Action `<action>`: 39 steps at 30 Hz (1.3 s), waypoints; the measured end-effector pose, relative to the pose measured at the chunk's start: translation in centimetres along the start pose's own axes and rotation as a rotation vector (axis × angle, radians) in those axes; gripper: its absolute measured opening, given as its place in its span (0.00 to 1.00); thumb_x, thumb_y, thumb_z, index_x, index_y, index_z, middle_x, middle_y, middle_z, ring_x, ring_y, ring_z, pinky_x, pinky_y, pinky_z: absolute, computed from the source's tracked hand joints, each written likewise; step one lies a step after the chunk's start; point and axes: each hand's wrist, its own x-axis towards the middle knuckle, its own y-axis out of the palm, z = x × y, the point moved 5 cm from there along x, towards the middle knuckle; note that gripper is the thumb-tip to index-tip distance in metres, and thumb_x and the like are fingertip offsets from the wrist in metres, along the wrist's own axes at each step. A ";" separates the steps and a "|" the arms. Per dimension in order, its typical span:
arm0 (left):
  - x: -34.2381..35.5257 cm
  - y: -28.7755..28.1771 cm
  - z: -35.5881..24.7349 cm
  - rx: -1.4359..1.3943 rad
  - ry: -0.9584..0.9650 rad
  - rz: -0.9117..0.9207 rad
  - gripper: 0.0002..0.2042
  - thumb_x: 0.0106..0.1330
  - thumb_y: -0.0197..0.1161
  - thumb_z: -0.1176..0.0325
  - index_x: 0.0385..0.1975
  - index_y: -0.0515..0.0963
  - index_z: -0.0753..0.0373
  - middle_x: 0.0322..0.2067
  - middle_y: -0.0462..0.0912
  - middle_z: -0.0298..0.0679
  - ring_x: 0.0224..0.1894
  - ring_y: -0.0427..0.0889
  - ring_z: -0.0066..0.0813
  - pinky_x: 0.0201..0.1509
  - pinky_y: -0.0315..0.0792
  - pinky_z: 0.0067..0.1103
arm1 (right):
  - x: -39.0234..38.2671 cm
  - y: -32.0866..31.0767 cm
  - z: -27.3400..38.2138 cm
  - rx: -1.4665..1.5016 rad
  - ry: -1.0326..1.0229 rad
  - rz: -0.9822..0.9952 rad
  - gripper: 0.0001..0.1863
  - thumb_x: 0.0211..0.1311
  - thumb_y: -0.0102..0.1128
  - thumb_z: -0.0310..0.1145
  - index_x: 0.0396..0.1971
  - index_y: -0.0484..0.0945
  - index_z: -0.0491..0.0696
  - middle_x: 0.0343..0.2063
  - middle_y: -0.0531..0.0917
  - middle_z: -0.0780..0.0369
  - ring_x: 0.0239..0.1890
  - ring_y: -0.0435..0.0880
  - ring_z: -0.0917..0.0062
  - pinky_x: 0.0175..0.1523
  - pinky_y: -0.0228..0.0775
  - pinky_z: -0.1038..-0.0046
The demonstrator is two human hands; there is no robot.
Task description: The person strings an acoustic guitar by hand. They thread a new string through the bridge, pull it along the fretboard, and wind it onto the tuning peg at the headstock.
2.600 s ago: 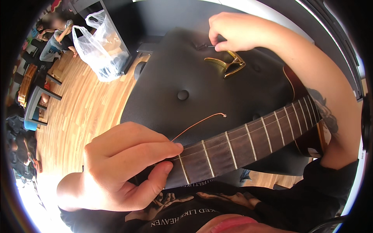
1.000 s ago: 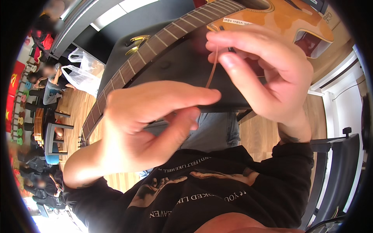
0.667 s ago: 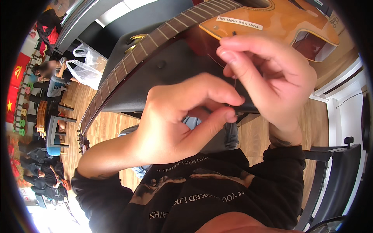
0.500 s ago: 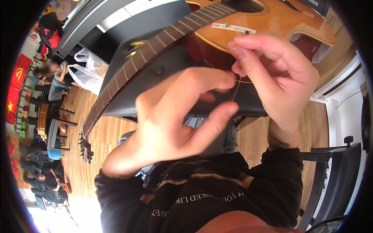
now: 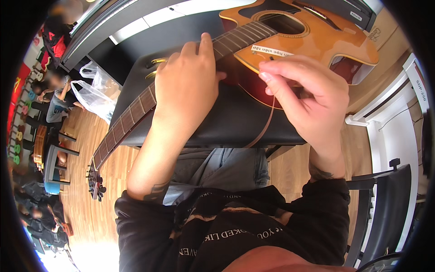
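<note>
An acoustic guitar lies on a black padded bench, its neck slanting down-left past the bench edge. My left hand is raised over the fretboard, fingers apart, index outstretched, thumb out to the side; whether it touches the neck I cannot tell. My right hand pinches a thin copper-coloured string near the lower edge of the guitar's body, and the string hangs over the bench. Just above my left hand, partly hidden by it, is a gold capo on the bench.
A plastic bag stands left of the bench on the wooden floor. Several people sit at the far left near dark chairs. A black padded chair is at my right, beside white furniture. A dark cabinet runs behind.
My left hand has left the string and moved up and forward over the fretboard. My right hand still pinches the string, a little lower. More of the guitar body shows.
</note>
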 end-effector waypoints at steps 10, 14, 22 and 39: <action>0.3 0.1 2.1 -0.052 0.073 -0.044 0.07 0.61 0.65 0.75 0.36 0.76 0.64 0.33 0.86 0.45 0.34 0.91 0.43 0.40 0.86 0.35 | 2.0 1.9 2.4 -0.168 -0.015 0.325 0.08 0.60 0.71 0.15 0.39 0.90 0.39 0.32 0.89 0.57 0.27 0.87 0.79 0.31 0.77 0.81; 0.2 0.0 2.2 -0.040 0.104 -0.084 0.08 0.57 0.67 0.75 0.35 0.77 0.63 0.30 0.86 0.43 0.31 0.91 0.39 0.35 0.85 0.29 | 3.7 2.4 3.1 -0.072 0.076 0.464 0.09 0.60 0.71 0.14 0.38 0.90 0.39 0.31 0.88 0.57 0.25 0.86 0.79 0.29 0.76 0.82; -0.2 -1.6 4.0 -0.081 0.086 -0.037 0.07 0.58 0.67 0.76 0.35 0.78 0.62 0.29 0.85 0.42 0.31 0.90 0.40 0.34 0.85 0.29 | 6.7 3.2 1.6 0.005 0.098 0.697 0.09 0.59 0.68 0.11 0.37 0.89 0.38 0.31 0.88 0.56 0.25 0.86 0.79 0.30 0.76 0.82; -6.7 -5.5 17.5 -0.292 0.036 0.089 0.36 0.40 0.65 0.89 0.58 0.82 0.62 0.40 0.85 0.48 0.38 0.84 0.56 0.42 0.77 0.36 | 8.7 3.3 4.3 0.058 0.679 0.558 0.07 0.65 0.70 0.18 0.41 0.87 0.43 0.30 0.89 0.60 0.23 0.85 0.85 0.26 0.76 0.83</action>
